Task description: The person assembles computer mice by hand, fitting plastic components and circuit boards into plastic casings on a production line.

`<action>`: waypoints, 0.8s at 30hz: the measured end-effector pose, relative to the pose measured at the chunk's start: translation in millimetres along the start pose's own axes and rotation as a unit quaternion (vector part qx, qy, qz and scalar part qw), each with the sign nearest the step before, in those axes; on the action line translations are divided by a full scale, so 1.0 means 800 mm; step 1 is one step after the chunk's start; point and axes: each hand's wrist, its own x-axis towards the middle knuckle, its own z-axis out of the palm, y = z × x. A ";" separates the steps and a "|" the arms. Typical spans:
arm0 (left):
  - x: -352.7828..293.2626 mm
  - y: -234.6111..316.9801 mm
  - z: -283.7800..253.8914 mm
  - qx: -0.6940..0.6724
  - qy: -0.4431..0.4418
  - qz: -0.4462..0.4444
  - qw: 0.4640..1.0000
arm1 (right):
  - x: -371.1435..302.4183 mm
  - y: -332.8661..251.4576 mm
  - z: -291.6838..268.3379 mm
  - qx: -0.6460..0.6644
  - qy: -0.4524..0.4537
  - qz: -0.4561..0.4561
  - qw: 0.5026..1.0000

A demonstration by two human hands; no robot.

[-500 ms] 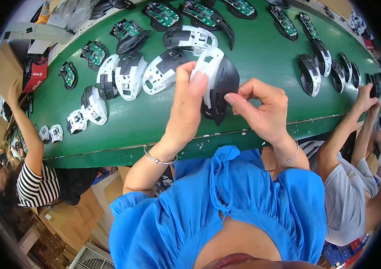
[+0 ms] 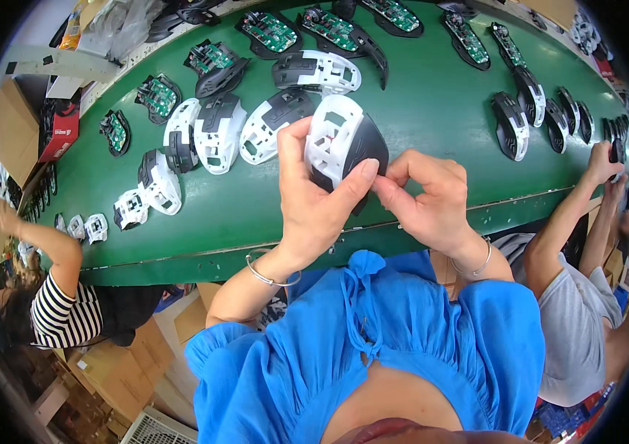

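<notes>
Head view shows the left hand (image 2: 308,211) clasping the mouse shell (image 2: 351,144) over the green table (image 2: 433,96), apparently steadying it for the right hand (image 2: 433,196), pinched at its lower right edge, exact hold unclear.

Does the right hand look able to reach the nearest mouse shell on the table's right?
Probably yes: nothing seems to stand between the right hand and that mouse shell, though the hand is busy at the held shell.
</notes>
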 end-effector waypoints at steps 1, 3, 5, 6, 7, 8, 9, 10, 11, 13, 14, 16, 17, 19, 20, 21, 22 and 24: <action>0.000 0.000 0.000 0.017 0.013 0.025 0.999 | 0.002 -0.001 0.001 0.017 -0.007 0.013 1.000; 0.001 0.005 -0.001 0.049 0.026 0.049 0.997 | 0.003 -0.001 0.000 0.033 -0.012 0.025 0.999; 0.001 0.000 -0.009 0.088 0.010 0.072 0.993 | 0.003 0.000 -0.006 0.063 -0.072 0.058 0.994; 0.001 -0.004 -0.015 0.130 -0.006 0.091 0.987 | 0.007 -0.001 -0.011 0.064 -0.070 0.058 0.994; -0.001 -0.006 -0.019 0.143 -0.011 0.096 0.985 | 0.013 -0.004 -0.018 0.062 -0.079 0.040 0.994; 0.003 -0.002 -0.025 0.144 -0.014 0.095 0.985 | 0.019 -0.004 -0.022 0.061 -0.089 0.023 0.994; 0.006 0.005 -0.032 0.237 -0.033 0.167 0.956 | 0.020 -0.005 -0.023 0.162 -0.079 0.072 0.981; 0.006 0.008 -0.037 0.327 -0.051 0.235 0.914 | 0.024 -0.008 -0.028 0.268 -0.111 0.123 0.949; 0.004 0.008 -0.039 0.309 -0.055 0.236 0.920 | 0.027 -0.009 -0.030 0.248 -0.135 0.135 0.950; 0.003 0.012 -0.040 0.320 -0.064 0.240 0.914 | 0.031 -0.010 -0.034 0.225 -0.151 0.151 0.951; 0.002 0.014 -0.040 0.334 -0.068 0.242 0.909 | 0.032 -0.010 -0.035 0.270 -0.172 0.191 0.928; -0.002 0.018 -0.038 0.337 -0.080 0.249 0.905 | 0.030 -0.007 -0.034 0.314 -0.191 0.233 0.900; -0.002 0.017 -0.038 0.329 -0.091 0.216 0.915 | 0.027 0.001 -0.030 0.314 -0.187 0.246 0.898; -0.001 0.011 -0.041 0.306 -0.114 0.168 0.930 | 0.019 0.011 -0.023 0.345 -0.180 0.268 0.881; 0.002 0.008 -0.043 0.305 -0.116 0.166 0.930 | 0.018 0.011 -0.024 0.346 -0.178 0.270 0.881; 0.006 0.007 -0.046 0.306 -0.159 0.121 0.931 | 0.020 0.010 -0.026 0.327 -0.197 0.290 0.878; 0.007 0.009 -0.046 0.305 -0.203 0.076 0.927 | 0.019 0.010 -0.029 0.308 -0.215 0.310 0.874; 0.007 0.016 -0.041 0.301 -0.216 0.021 0.929 | 0.009 0.007 -0.039 0.221 -0.235 0.312 0.894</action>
